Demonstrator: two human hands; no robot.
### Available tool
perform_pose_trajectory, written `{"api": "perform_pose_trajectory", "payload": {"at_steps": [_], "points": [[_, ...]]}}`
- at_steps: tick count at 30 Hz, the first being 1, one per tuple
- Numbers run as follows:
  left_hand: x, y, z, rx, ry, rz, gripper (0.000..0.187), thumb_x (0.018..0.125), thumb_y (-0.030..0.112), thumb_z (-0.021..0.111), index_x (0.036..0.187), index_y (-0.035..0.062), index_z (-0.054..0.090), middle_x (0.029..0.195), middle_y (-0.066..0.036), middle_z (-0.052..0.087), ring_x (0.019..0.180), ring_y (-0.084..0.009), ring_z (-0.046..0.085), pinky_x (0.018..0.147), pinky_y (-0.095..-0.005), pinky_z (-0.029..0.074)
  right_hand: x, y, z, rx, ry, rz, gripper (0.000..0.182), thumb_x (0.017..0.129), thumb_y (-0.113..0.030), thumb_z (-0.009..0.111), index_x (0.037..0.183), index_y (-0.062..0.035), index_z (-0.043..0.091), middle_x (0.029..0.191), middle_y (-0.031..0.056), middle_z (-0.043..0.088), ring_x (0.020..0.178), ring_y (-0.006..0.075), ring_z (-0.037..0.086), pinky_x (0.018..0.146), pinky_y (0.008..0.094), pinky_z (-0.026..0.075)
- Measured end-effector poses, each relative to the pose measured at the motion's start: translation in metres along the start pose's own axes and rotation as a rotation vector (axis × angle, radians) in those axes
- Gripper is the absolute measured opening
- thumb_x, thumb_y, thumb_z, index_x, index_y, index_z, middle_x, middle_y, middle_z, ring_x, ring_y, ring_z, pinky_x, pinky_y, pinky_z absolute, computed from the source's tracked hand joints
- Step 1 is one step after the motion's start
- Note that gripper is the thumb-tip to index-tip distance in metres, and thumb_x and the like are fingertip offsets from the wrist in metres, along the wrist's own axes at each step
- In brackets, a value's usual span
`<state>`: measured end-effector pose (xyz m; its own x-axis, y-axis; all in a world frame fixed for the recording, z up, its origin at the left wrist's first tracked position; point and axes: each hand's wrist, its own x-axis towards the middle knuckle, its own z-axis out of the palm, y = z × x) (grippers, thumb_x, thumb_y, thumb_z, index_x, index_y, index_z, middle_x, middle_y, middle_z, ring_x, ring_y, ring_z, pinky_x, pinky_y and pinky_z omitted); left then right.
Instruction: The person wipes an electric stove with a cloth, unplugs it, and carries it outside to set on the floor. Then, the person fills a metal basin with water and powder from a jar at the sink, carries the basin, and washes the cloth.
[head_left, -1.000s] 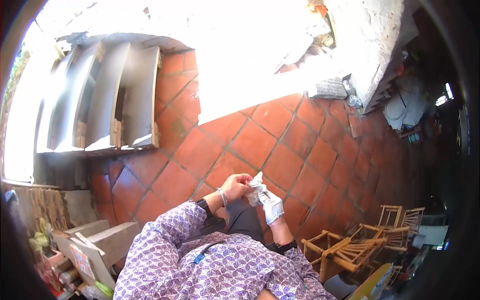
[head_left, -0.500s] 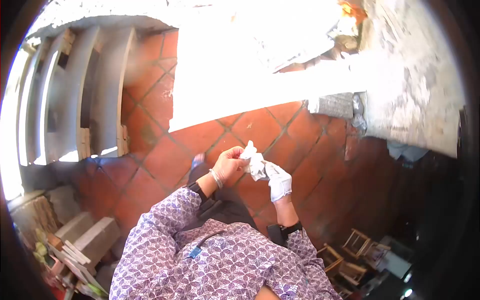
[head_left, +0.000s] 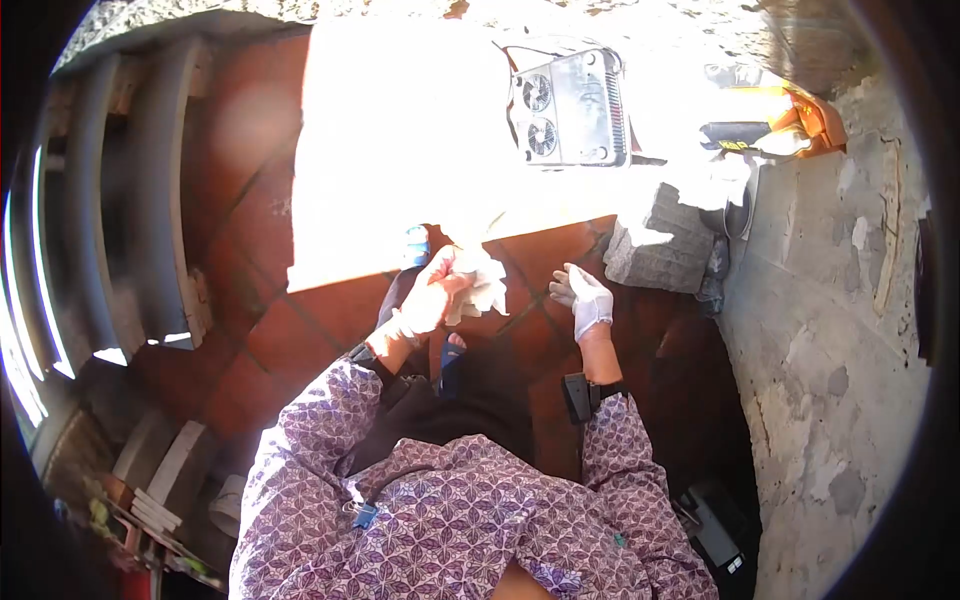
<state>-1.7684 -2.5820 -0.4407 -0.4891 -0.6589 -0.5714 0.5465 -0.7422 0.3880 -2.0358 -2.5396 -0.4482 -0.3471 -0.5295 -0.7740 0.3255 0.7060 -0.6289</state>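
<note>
My left hand [head_left: 432,295], bare with a bracelet at the wrist, is closed on a crumpled white glove [head_left: 480,288]. The glove hangs out past the fingertips on the right side and is partly washed out by sunlight. My right hand [head_left: 585,300] wears a white glove of its own. Its fingers are apart and point up and left, with a gap between them and the crumpled glove. Both hands are above the red tile floor [head_left: 345,325], in front of my body.
An upturned appliance with two fans [head_left: 575,108] lies on the sunlit floor ahead. Right of it are a rough grey block [head_left: 658,240] and an orange bag [head_left: 818,122] by a worn wall [head_left: 820,330]. Concrete steps [head_left: 150,200] rise at left; stacked slabs [head_left: 178,465] stand lower left.
My right hand has parted from the crumpled glove and moved right, its fingers spreading. My left hand keeps the glove and has shifted left and up. The view has turned rightward.
</note>
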Motion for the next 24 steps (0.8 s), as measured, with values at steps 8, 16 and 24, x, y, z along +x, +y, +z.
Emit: {"api": "perform_pose_trajectory", "payload": {"at_steps": [8, 16, 24], "points": [[0.117, 0.015, 0.022, 0.256, 0.39, -0.07, 0.035, 0.085, 0.012, 0.049, 0.117, 0.0006, 0.041, 0.102, -0.01, 0.056, 0.091, -0.0157, 0.056, 0.073, -0.0271, 0.049, 0.195, -0.064, -0.069, -0.026, 0.296, -0.195, 0.038, 0.085, -0.013, 0.057, 0.117, 0.0042, 0.048, 0.088, 0.0096, 0.06, 0.063, 0.0152, 0.058, 0.056, 0.0258, 0.046], [0.275, -0.034, 0.077, 0.237, 0.356, -0.009, 0.037, 0.084, 0.005, 0.052, 0.12, 0.0032, 0.042, 0.103, -0.007, 0.055, 0.092, -0.0136, 0.054, 0.074, -0.0253, 0.047, 0.362, -0.06, -0.138, 0.011, 0.022, -0.723, 0.026, 0.083, -0.004, 0.056, 0.107, 0.0028, 0.053, 0.07, 0.0025, 0.055, 0.061, 0.0093, 0.052, 0.056, 0.0249, 0.043], [0.398, -0.123, 0.121, 1.271, 0.168, 0.569, 0.045, 0.081, 0.014, 0.062, 0.122, 0.0125, 0.045, 0.108, -0.007, 0.055, 0.094, -0.0263, 0.053, 0.084, -0.0324, 0.043, 0.377, -0.074, -0.12, -0.122, -0.224, -0.361, 0.056, 0.08, -0.001, 0.052, 0.134, -0.0027, 0.033, 0.127, 0.0115, 0.046, 0.109, 0.017, 0.047, 0.093, 0.0292, 0.041]]}}
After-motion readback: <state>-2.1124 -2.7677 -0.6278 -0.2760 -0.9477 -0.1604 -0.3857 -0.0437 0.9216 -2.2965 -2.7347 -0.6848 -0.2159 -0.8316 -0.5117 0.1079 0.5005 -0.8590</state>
